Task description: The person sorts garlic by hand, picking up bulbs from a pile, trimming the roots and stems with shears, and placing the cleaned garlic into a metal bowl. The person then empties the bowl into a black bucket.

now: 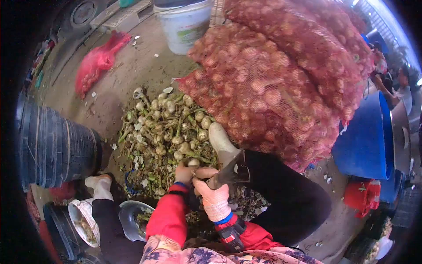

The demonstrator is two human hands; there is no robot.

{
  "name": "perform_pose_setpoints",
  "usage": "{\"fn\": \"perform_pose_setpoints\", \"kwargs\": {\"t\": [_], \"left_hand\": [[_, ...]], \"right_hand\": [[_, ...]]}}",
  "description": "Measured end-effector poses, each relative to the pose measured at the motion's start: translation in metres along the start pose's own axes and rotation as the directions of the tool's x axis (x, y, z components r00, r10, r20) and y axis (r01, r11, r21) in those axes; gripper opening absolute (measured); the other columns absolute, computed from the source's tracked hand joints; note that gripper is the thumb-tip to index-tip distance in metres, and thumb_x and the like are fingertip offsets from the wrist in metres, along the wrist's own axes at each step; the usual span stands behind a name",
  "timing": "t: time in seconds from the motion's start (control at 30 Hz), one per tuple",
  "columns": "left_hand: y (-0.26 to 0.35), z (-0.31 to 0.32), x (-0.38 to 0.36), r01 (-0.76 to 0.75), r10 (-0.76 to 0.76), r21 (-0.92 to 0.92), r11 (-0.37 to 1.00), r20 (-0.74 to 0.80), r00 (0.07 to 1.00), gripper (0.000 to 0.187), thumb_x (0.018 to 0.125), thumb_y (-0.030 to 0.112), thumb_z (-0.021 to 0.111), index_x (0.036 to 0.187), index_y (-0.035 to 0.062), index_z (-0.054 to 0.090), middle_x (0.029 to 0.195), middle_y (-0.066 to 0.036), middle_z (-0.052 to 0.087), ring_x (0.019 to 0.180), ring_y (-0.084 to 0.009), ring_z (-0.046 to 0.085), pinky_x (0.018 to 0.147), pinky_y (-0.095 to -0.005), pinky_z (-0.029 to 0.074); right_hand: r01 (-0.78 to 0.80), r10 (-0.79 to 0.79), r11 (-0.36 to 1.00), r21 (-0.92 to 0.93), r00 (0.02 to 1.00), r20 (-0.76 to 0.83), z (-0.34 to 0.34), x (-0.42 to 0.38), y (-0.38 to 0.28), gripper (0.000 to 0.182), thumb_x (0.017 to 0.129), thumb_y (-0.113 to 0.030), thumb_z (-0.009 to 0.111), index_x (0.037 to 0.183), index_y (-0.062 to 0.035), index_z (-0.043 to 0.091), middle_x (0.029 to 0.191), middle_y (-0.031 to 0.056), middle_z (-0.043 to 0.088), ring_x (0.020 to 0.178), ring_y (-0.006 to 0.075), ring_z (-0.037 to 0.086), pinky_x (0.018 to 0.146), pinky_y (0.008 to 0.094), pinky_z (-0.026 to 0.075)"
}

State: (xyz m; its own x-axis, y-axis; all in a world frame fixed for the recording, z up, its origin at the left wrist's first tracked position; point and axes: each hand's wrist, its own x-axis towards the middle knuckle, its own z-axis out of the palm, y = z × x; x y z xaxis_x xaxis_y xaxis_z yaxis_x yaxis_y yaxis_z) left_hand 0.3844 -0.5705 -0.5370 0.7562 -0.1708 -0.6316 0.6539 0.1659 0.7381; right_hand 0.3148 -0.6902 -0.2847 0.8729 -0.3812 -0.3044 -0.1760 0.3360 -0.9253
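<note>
- From where I stand, I can't make out any word, number or brand for certain.
- White bucket (183, 37), up by the big mesh sacks (263, 88): there's a printed label (186, 34) on its side, a green patch with a faint line of small characters over it, too blurred for me to read.
- Dark band (231, 236) around the red sleeve, just behind the right hand (215, 201): it carries a small red-and-white patch (229, 238); if that's lettering, it's too small to tell from here.
</note>
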Motion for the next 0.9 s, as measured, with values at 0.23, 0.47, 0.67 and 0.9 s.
{"fn": "perform_pose_setpoints", "kwargs": {"t": [0.23,0.47,0.67,0.9], "left_hand": [[0.110,-0.019,-0.175,-0.047,0.134,-0.557,0.829,0.115,0.984,0.071,0.071,-0.014,0.049,0.138,0.0079,0.041,0.124,-0.016,0.057,0.108,-0.0331,0.061,0.094,-0.0463,0.049],[0.133,-0.039,-0.275,-0.326,0.327,-0.029,0.945,0.043,0.944,0.085,0.066,-0.012,0.066,0.143,0.0101,0.036,0.116,-0.006,0.055,0.105,-0.0211,0.058,0.085,-0.0347,0.051],[0.126,-0.041,-0.305,-0.419,0.431,0.163,0.893,-0.045,0.901,0.061,0.072,-0.003,0.077,0.123,0.0025,0.045,0.103,-0.005,0.059,0.090,-0.0141,0.062,0.077,-0.0279,0.055],[0.110,-0.042,-0.312,-0.378,0.410,-0.260,0.889,0.081,0.909,0.057,0.070,-0.004,0.076,0.118,0.0016,0.046,0.101,-0.006,0.058,0.089,-0.0152,0.062,0.075,-0.0283,0.055]], "right_hand": [[-0.002,0.028,0.984,-0.180,0.989,0.145,-0.011,-0.003,0.023,0.021,0.079,-0.008,0.071,0.099,-0.0035,0.064,0.088,0.0007,0.064,0.081,0.0119,0.058,0.073,0.0284,0.048],[0.499,-0.017,0.651,-0.573,0.764,0.645,-0.001,-0.040,0.047,0.029,0.074,-0.012,0.069,0.102,-0.0076,0.065,0.106,0.0146,0.063,0.097,0.0343,0.062,0.083,0.0397,0.051],[0.669,0.174,0.463,-0.582,0.575,0.800,0.023,-0.067,0.022,0.015,0.074,-0.011,0.063,0.089,-0.0085,0.063,0.096,0.0138,0.060,0.092,0.0355,0.061,0.077,0.0453,0.051],[0.707,0.177,0.364,-0.606,0.586,0.790,0.018,-0.071,0.040,0.014,0.072,-0.009,0.064,0.086,-0.0075,0.062,0.098,0.0157,0.059,0.091,0.0366,0.062,0.077,0.0465,0.050]]}}
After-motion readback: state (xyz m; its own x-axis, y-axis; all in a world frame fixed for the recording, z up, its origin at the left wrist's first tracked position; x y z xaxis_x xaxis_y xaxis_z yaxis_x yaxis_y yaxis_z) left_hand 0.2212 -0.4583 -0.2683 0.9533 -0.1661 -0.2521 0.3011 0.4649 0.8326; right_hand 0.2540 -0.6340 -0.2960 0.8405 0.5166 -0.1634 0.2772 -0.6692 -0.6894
